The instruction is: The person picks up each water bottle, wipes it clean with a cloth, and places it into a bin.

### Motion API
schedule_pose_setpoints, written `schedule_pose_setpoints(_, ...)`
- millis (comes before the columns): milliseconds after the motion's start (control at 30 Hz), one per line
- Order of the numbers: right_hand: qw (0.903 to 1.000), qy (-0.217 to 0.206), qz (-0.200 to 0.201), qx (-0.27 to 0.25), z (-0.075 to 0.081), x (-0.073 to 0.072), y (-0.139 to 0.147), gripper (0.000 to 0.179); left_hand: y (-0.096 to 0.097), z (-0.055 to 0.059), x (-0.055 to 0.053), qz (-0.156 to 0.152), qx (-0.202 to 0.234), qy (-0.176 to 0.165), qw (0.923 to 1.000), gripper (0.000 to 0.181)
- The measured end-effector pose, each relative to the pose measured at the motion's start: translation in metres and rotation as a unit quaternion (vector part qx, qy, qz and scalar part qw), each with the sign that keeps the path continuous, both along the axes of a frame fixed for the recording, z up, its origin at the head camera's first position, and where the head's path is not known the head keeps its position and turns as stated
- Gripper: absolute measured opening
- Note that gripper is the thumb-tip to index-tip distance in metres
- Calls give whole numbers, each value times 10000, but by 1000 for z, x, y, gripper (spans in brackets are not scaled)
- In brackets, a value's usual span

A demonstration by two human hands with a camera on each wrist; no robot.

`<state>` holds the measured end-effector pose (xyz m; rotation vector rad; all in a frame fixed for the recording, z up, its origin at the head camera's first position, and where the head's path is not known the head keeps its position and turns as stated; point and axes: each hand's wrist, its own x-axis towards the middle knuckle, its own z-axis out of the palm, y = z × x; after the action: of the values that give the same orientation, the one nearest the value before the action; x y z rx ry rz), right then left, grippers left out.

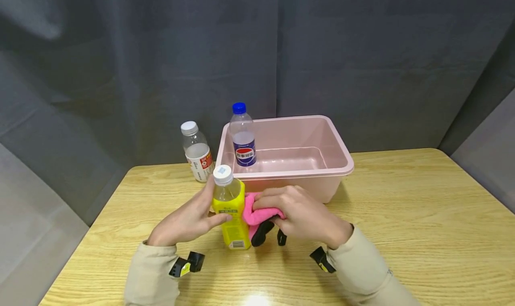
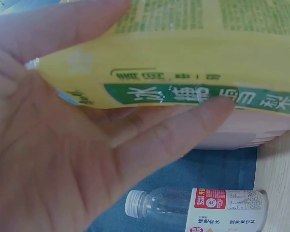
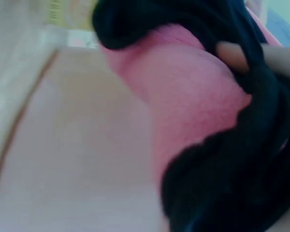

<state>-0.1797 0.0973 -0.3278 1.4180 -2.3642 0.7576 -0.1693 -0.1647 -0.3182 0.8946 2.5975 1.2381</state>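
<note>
The white-capped, yellow-labelled bottle [image 1: 234,230] is gripped by the left hand [image 1: 187,219]; a pink, black-edged cloth [image 1: 259,213] is held bunched by the right hand [image 1: 301,211] at its side

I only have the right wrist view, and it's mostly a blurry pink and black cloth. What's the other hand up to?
Observer: The left hand grips a yellow bottle.
Visitor: Is there some sort of container about?
Observer: Yes, a pink basin stands on the table, beyond that bottle.
Visitor: Anything inside it?
Observer: One blue-capped bottle, upright near the left end.
</note>
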Motion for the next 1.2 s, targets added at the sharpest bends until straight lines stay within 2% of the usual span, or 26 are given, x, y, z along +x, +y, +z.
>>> schedule_pose_setpoints(100,9956,308,-93,-876,9,4,3,47,0,0,0,-43,58,-71,9999,102)
schedule_pose_setpoints(200,9851,345,-126,-1680,16,6,4,47,1,0,0,-104,122,-118,9998,100)
schedule_pose_setpoints(267,9799,296,-120,-1968,18,7,4,49,1,0,-1,-141,155,-110,9997,99)
schedule_pose_setpoints(367,9795,279,-135,-1993,19,8,4,49,2,-1,-1,-183,187,-105,9996,99)
schedule_pose_setpoints(467,9839,329,-171,-1749,18,8,4,49,2,-2,-1,-190,210,-123,9995,101)
schedule_pose_setpoints(733,9958,528,-294,-685,12,5,3,51,1,-1,0,-75,154,-156,9997,100)
schedule_pose_setpoints(933,9971,465,-373,470,2,3,-3,45,1,0,0,33,35,-127,9999,102)
schedule_pose_setpoints(1100,9928,118,-344,1146,-12,1,-9,42,1,1,0,103,-7,-138,9999,103)
schedule_pose_setpoints(1200,9881,-345,-299,1466,-21,-1,-11,42,2,1,0,99,-31,-96,9999,101)
